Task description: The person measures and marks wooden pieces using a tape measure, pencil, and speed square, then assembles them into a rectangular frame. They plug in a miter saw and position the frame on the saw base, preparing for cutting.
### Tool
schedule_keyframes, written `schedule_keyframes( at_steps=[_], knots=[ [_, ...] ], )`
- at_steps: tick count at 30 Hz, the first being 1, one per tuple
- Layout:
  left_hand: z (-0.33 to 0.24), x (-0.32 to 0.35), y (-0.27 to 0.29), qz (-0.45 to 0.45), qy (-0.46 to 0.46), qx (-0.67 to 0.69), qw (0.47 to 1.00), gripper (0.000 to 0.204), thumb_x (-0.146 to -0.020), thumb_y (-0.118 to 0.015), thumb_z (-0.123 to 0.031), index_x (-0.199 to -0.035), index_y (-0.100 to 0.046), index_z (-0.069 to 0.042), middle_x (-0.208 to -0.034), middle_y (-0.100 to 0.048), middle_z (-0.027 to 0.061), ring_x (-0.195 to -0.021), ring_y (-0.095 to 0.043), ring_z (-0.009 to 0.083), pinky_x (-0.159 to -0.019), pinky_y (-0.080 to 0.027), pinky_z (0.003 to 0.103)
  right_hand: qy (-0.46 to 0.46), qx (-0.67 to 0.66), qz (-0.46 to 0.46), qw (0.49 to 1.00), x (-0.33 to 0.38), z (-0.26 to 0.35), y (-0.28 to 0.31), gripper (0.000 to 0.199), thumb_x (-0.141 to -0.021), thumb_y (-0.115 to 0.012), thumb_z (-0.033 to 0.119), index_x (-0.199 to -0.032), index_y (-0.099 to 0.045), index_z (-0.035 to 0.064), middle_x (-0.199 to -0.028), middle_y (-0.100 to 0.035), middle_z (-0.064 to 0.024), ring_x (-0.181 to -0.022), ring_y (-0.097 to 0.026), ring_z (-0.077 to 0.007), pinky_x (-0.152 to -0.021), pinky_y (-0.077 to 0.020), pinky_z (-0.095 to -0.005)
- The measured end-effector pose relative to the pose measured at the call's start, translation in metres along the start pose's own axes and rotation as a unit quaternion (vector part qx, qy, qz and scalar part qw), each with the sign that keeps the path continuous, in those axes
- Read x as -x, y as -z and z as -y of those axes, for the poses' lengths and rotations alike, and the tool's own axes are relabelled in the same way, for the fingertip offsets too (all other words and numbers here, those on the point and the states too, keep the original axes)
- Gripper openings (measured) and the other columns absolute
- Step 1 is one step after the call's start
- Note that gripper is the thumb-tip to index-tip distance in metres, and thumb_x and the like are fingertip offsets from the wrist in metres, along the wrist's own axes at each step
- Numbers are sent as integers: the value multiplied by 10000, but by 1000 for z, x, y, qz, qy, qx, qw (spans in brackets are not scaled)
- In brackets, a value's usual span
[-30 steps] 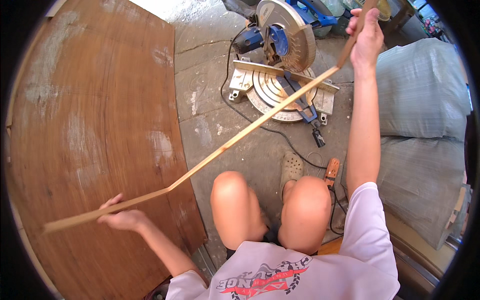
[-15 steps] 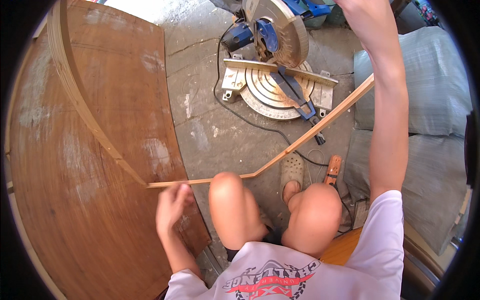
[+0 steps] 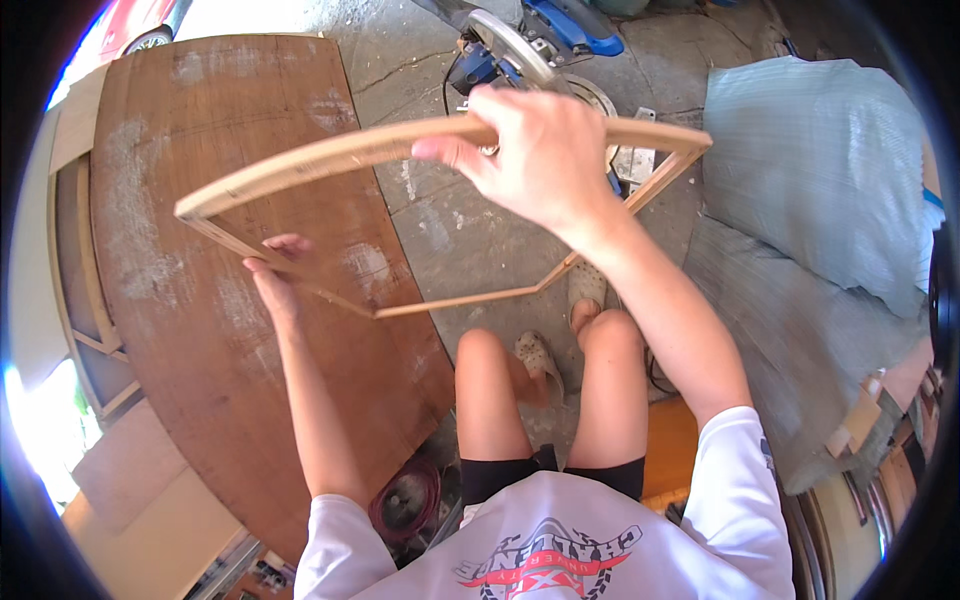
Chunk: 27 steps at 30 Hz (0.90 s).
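A many-sided frame of thin wooden strips (image 3: 345, 150) is lifted in front of me, above the floor and the brown board. My right hand (image 3: 545, 150) wraps over its far, thicker strip, with the thumb pointing left along the wood. At the frame's left side, my left hand (image 3: 275, 270) is closed around a slanting strip, fingers on one side and thumb on the other. Part of that strip is hidden by the fingers. The frame's near strips run above my knees.
A large brown plywood board (image 3: 280, 400) lies at left. Beyond the frame stands a blue miter saw (image 3: 515, 50), partly covered by my hand. Wrapped grey bundles (image 3: 810, 180) fill the right side. A coiled dark red hose or cord (image 3: 410, 500) lies by my left leg.
The frame has risen and turned, and its far strip now spans the view. My right hand has come down from the top right edge; my left hand has moved left and closed on it.
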<state>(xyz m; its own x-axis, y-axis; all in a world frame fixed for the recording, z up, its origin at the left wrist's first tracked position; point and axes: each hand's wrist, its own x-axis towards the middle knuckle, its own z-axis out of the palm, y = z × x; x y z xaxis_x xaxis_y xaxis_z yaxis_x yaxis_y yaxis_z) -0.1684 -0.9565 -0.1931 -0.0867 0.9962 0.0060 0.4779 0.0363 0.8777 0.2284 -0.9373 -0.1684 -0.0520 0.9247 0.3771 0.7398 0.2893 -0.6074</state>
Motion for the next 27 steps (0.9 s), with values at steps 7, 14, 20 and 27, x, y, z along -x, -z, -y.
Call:
schedule_keyframes(
  at_steps=[7, 14, 20, 27],
  knots=[
    [-8, 21, -10, -154, 123, 83, 977, 700, -943, -373, -756, -800, -514, -86, -647, -450, 10, -551, -439, 119, -501, -349, 240, -15, -4, -116, 993, 20, -55, 15, 461, -948, -648, 468, -1111, -630, 37, -1048, -656, -144, -1011, -634, -292, -860, -489, -386],
    [-36, 66, 17, -193, 133, 99, 967, 674, -975, -367, -719, -801, -499, -81, -583, -424, 9, -460, -372, 105, -430, -286, 233, -452, -177, 34, 874, 151, -107, -9, 650, -1007, -556, 450, -1407, -399, -38, -1329, -518, -279, -1010, -643, -329, -931, -495, -440],
    [-49, 118, 45, -205, 183, 157, 949, 689, -953, -343, -760, -808, -492, -103, -577, -406, 1, -467, -362, 116, -447, -280, 235, -472, -326, 200, 795, 198, -93, -24, 676, -1044, -480, 462, -1526, -293, 27, -1424, -505, -228, -1161, -625, -274, -999, -475, -401],
    [-38, 159, 61, -243, 206, 155, 935, 689, -936, -314, -782, -934, -512, -122, -733, -496, 28, -622, -499, 182, -640, -442, 345, -416, -250, 312, 817, 188, -78, -29, 561, -1069, -412, 419, -1490, -337, 54, -1279, -604, -276, -1210, -582, -408, -992, -462, -459]
  ],
)
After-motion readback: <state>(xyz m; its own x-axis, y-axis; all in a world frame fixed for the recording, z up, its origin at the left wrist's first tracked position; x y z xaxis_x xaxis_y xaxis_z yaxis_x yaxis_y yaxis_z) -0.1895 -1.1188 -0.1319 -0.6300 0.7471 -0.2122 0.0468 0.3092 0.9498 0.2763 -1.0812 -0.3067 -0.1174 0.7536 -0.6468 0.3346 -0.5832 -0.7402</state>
